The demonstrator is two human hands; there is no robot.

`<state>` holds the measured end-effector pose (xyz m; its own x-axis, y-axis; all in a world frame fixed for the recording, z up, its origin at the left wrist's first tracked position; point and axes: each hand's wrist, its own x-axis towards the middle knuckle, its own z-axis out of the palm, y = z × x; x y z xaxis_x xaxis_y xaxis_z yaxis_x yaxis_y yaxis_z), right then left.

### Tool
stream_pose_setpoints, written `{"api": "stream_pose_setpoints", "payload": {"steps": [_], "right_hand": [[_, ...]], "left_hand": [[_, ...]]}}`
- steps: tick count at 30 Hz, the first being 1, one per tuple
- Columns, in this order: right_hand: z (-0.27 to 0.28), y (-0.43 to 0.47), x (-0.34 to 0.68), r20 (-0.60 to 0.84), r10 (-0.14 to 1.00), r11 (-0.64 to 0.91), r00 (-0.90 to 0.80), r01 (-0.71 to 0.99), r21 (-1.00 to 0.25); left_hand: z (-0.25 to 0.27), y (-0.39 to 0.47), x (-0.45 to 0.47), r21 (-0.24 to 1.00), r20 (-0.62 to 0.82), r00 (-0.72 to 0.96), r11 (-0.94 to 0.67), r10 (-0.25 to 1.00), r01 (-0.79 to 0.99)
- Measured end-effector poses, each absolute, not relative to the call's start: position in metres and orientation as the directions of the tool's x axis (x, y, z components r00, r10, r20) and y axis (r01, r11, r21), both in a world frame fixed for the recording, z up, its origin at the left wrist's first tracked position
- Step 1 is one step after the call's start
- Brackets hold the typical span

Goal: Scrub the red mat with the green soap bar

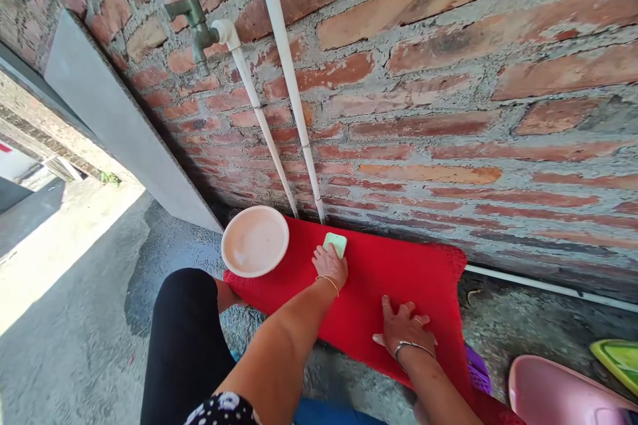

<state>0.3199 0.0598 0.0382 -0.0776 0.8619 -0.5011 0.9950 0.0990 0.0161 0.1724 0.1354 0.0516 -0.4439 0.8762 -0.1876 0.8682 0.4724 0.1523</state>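
Note:
My left hand [331, 267], with a thin gold bracelet at the wrist, is closed on a pale green, rounded rectangular block [335, 243]. It looks like a bar of soap or the back of a scrubbing brush; I cannot tell which. The block rests on a red cloth [369, 265] spread over a low, long surface. My right hand [406, 331], wearing a silver bangle, presses flat on the cloth's right part with its fingers spread. At the cloth's left end stands a pale pink basin [255, 241], wide and shallow inside.
Behind the cloth rises a brick wall [423, 106] with a tap [198, 33] and white pipes [286, 46]. A grey slab [124, 119] leans at left. Lower right are a purple basket [477, 368], a pink tub [553, 388] and a green-yellow container [618, 362].

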Motion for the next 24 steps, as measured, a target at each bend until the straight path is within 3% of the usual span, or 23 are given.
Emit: {"api": "stream_pose_setpoints", "payload": {"steps": [3, 6, 9, 13, 16, 18, 20, 22, 24], "right_hand": [[0.040, 0.060, 0.319, -0.515, 0.854, 0.100, -0.078, 0.995, 0.016], [0.041, 0.059, 0.318, -0.504, 0.860, 0.116, -0.074, 0.992, 0.053], [0.037, 0.057, 0.318, -0.477, 0.875, 0.146, -0.086, 0.985, 0.089], [0.028, 0.057, 0.320, -0.452, 0.888, 0.143, -0.088, 0.986, 0.090], [0.024, 0.057, 0.321, -0.444, 0.891, 0.147, -0.095, 0.986, 0.085], [0.024, 0.057, 0.321, -0.440, 0.893, 0.152, -0.096, 0.984, 0.095], [0.024, 0.057, 0.321, -0.448, 0.889, 0.147, -0.089, 0.984, 0.097], [0.025, 0.058, 0.321, -0.466, 0.880, 0.139, -0.091, 0.988, 0.071], [0.025, 0.058, 0.322, -0.479, 0.872, 0.133, -0.098, 0.990, 0.040]], "left_hand": [[0.033, 0.121, 0.216, 0.185, -0.189, -0.115, 0.150, 0.975, 0.971], [0.040, 0.121, 0.219, 0.212, -0.140, -0.020, 0.050, 0.990, 0.976], [0.064, 0.136, 0.183, 0.230, -0.112, -0.230, 0.250, 0.967, 0.941], [0.089, 0.162, 0.123, 0.242, -0.173, -0.590, 0.615, 0.789, 0.751], [0.088, 0.170, 0.111, 0.227, -0.214, -0.712, 0.743, 0.669, 0.630], [0.080, 0.167, 0.126, 0.215, -0.206, -0.719, 0.747, 0.664, 0.629], [0.067, 0.157, 0.156, 0.204, -0.175, -0.613, 0.638, 0.770, 0.743], [0.054, 0.141, 0.189, 0.183, -0.158, -0.307, 0.334, 0.938, 0.925], [0.044, 0.124, 0.215, 0.181, -0.153, 0.049, -0.020, 0.987, 0.983]]}}
